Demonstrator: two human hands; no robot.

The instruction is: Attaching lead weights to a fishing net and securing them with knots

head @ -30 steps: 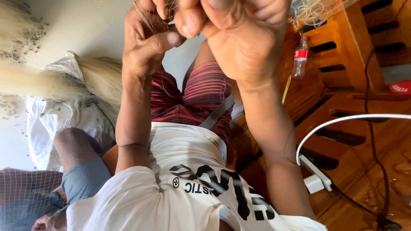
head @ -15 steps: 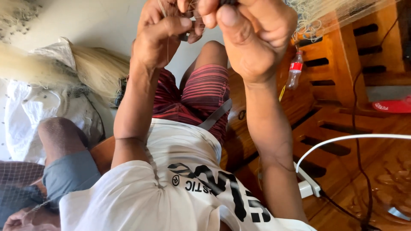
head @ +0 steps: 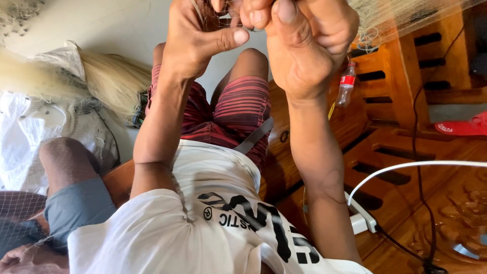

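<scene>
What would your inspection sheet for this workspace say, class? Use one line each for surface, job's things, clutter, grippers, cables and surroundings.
Surface: no table seen; the hands work in the air above the person's lap, beside carved wooden furniture.
Job's things: fine fishing net, pinched between both hands at the top edge.
Clutter: plastic bottle with a red label; pale fibre bundle; white sack; red slipper.
Grippers: left hand and right hand both closed on the net, close together.
Cables: white cable and black cable run to a white power strip.
Surroundings: pale wall; another person's knee beside.
</scene>
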